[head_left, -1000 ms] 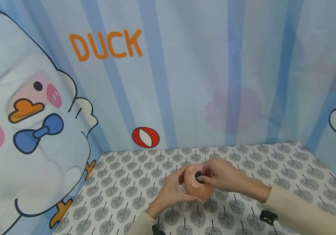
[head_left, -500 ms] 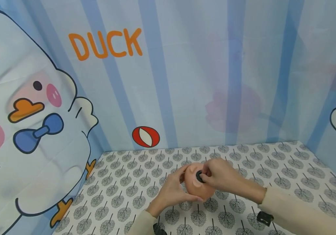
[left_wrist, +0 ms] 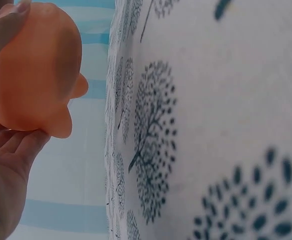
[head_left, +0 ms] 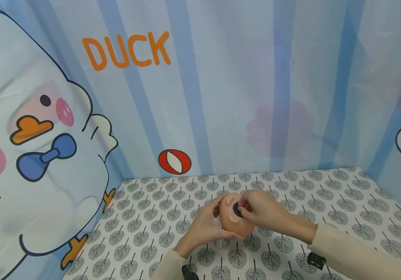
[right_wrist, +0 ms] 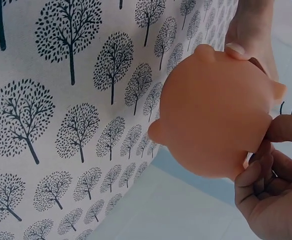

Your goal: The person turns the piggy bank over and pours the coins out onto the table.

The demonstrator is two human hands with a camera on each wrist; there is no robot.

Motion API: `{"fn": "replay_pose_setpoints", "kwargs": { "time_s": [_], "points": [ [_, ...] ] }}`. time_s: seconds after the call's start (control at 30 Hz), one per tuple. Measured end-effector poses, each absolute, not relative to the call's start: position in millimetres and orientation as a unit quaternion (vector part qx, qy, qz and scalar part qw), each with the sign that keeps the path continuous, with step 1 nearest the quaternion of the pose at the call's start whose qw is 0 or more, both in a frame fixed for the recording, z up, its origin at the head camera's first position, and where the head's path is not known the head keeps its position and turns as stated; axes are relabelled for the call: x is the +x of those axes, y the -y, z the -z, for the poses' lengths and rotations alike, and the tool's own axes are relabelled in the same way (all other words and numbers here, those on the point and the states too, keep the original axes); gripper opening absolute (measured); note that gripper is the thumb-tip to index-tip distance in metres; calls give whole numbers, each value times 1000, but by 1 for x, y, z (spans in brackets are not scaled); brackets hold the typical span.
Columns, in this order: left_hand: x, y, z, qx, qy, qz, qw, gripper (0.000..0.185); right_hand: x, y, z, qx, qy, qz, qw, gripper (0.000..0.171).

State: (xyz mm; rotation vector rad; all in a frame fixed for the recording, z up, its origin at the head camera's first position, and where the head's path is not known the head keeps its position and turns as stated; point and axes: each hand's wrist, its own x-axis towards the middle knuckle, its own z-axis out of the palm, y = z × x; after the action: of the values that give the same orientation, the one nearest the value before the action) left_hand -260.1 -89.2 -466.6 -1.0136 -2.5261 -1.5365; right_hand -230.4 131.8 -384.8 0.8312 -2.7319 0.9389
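A peach-coloured, rounded piggy bank (head_left: 239, 227) with short stubby feet is held up over the table, its underside toward the head camera. My left hand (head_left: 204, 225) grips it from the left, thumb below and fingers at the upper side. On the underside sits a round black stopper (head_left: 236, 210). My right hand (head_left: 264, 209) pinches the stopper between thumb and fingers, covering part of it. In the left wrist view the smooth body of the piggy bank (left_wrist: 35, 70) shows well above the cloth. The right wrist view shows its curved side, while the stopper is hidden there.
A white tablecloth (head_left: 144, 233) printed with grey trees covers the table. Behind it hangs a blue striped curtain (head_left: 228, 97) with duck drawings, meeting the table's back edge. Dark straps with small devices (head_left: 316, 260) sit at both wrists.
The right hand and forearm have shifted slightly left, and the fingers have turned a little at the stopper. The left hand and the piggy bank have barely moved.
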Motion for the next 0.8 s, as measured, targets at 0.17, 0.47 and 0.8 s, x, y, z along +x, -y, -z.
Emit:
{"fn": "replay_pose_setpoints", "kwargs": {
  "time_s": [0.17, 0.47, 0.8],
  "points": [
    [-260, 91, 468, -324, 806, 494, 5, 119, -231, -132, 388, 299, 905, -291, 83, 9],
    [-259, 92, 466, -317, 814, 486, -1, 118, -231, -134, 390, 296, 908, -284, 80, 8],
    [-261, 90, 465, -312, 822, 477, 14, 117, -229, -131, 383, 287, 918, -247, 115, 7]
  ]
}}
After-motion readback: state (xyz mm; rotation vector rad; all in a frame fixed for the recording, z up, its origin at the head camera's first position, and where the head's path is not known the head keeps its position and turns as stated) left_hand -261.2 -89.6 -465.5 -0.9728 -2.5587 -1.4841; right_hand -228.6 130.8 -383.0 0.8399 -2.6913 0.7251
